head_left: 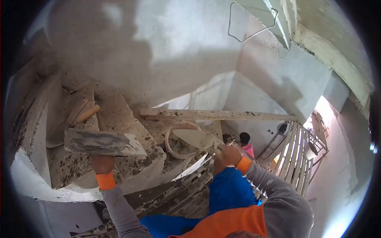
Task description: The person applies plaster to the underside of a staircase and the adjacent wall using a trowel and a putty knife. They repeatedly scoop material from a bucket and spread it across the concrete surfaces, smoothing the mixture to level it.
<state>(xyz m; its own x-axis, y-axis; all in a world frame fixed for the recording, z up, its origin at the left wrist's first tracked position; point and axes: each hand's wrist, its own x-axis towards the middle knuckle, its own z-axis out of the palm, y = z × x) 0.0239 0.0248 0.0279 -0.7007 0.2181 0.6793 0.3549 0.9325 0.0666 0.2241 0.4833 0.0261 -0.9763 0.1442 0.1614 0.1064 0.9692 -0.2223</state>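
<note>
My left hand (103,163) is closed under a flat rectangular plastering board (104,142), smeared with grey mortar. At the right of the bucket, my right hand (229,156) is wrapped round the handle of a pointed trowel (192,138). The trowel's blade lies over the opening of a round bucket (168,147) that has grey mortar inside. The bucket stands beside the mortar-spattered concrete steps (131,129). Another tool with a wooden handle (88,113) rests on the steps behind the board.
A long wooden plank (218,115) spans behind the bucket. Slatted wooden scaffolding (291,150) stands at the right, with a small bucket (310,150) on it. Below, a person in pink (248,149) is partly visible. A bent wire (254,35) hangs at the top.
</note>
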